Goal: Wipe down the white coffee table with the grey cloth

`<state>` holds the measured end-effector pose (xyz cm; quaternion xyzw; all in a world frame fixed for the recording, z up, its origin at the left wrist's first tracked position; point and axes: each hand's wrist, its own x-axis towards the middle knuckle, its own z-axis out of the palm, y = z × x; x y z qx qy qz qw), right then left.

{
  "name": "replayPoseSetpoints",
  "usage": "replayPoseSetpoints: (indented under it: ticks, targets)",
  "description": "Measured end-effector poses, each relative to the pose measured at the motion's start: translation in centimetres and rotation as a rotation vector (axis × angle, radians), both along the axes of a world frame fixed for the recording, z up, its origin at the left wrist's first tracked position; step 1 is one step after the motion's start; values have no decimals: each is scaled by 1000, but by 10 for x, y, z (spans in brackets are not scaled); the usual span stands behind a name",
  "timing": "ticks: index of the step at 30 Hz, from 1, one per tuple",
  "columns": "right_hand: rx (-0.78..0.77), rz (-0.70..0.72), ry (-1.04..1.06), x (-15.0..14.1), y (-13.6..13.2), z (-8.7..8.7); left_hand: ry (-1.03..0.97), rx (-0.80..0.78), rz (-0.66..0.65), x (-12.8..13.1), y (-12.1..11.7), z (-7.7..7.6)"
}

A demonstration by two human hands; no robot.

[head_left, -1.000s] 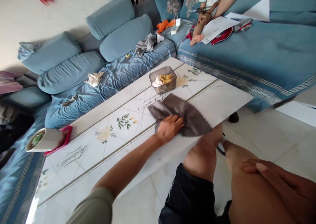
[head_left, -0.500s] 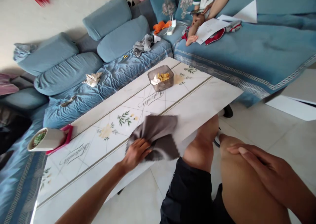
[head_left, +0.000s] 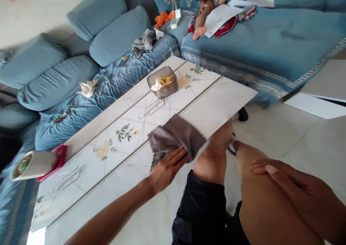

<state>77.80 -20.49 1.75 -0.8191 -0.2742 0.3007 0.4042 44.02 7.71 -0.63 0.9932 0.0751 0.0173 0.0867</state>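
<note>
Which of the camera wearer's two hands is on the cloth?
The left hand, its fingers laid on the grey-brown cloth on the table; the right hand rests on the person's bare leg instead.

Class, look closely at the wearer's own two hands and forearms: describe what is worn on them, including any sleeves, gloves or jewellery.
The left hand and right hand are both ungloved. No ring, watch or bracelet shows on either. Both forearms are uncovered as far as the picture shows, with no sleeve in view.

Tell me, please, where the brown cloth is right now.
In the head view, the brown cloth lies on the white table at its near edge, under the left hand, near the left knee, nearer the person than the plastic container.
</note>
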Motion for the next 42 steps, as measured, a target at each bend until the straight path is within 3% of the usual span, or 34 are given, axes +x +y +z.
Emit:
replayPoseSetpoints:
  ticks: [4,6,9,11,13,15,18,22,24,26,28,30,32,35,40,42]
  targets:
    - [-51,-36,-36,0,-14,2,2,-26,-83,153,24,-8]
    - [-54,-41,-56,-3,-15,6,-6,-35,-93,215,31,-7]
    - [-40,-33,-49,-12,-7,17,-4,-27,-90,262,34,2]
    - [-24,-20,-32,-19,0,25,17,-15,-97,255,33,7]
    - [2,-3,-32,-26,8,31,39,-2,-112,219,30,8]
    - [34,16,-34,-30,13,33,47,24,-124,159,24,6]
    - [85,40,-6,-31,17,32,38,101,-89,35,6,1]
    - [137,60,45,-24,15,22,53,238,148,-150,-31,-6]
    - [146,66,58,-18,12,16,47,305,268,-221,-49,-7]
    - [166,86,57,-13,11,12,41,381,325,-260,-60,-8]
    - [194,108,45,-10,12,11,50,446,328,-261,-61,-8]
    - [217,125,38,-8,13,11,54,472,303,-225,-53,-7]
    - [242,124,44,-7,13,12,55,447,266,-160,-38,-7]
    - [258,108,67,-6,7,10,62,354,209,-30,-15,-7]
    - [200,63,116,-1,-8,10,9,201,116,214,9,-7]
    - [174,40,122,0,-13,14,-24,130,108,295,16,-6]
